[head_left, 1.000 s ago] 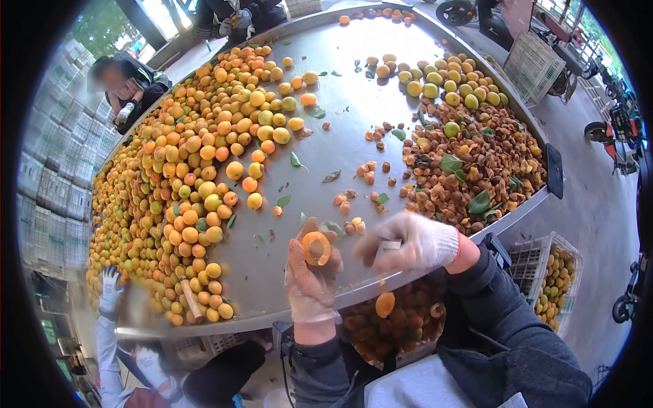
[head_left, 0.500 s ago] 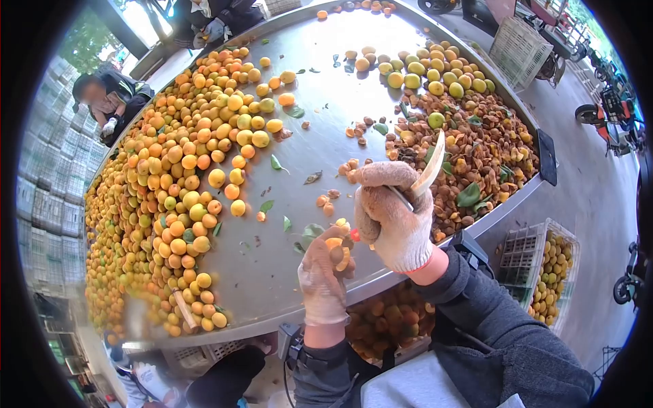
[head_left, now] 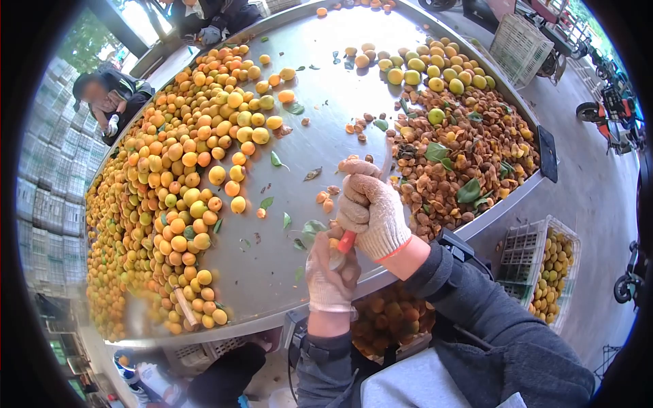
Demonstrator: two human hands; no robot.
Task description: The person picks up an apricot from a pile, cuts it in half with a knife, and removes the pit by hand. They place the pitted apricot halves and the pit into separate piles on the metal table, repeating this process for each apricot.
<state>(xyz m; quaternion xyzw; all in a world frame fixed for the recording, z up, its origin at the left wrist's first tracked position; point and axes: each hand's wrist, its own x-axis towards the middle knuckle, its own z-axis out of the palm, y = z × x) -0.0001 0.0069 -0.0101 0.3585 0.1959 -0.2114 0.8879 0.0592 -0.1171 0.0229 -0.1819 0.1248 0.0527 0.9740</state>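
Observation:
My right hand point(head_left: 373, 207), in a stained white glove, is closed round a tool with a red part point(head_left: 347, 241) showing below the fist. My left hand point(head_left: 330, 272), also gloved, holds an orange fruit point(head_left: 333, 239) just under that red part, mostly hidden by the fingers. Both hands are close together over the table's near edge. To their left lies a big heap of orange-yellow fruit point(head_left: 177, 183). On the right is a pile of brownish opened fruit pieces point(head_left: 462, 163), with whole yellow-green fruit point(head_left: 449, 68) behind it.
The metal table point(head_left: 272, 238) carries scattered leaves and a wooden-handled item point(head_left: 185, 306) at the lower left. A crate of fruit point(head_left: 554, 272) stands at the right, and a container of fruit point(head_left: 391, 319) below the edge. Co-workers point(head_left: 112, 102) are at the left, top and lower left.
My right hand has moved left and turned, hiding the curved pale blade that stood up from it. The red part now shows more, against the fruit in my left hand.

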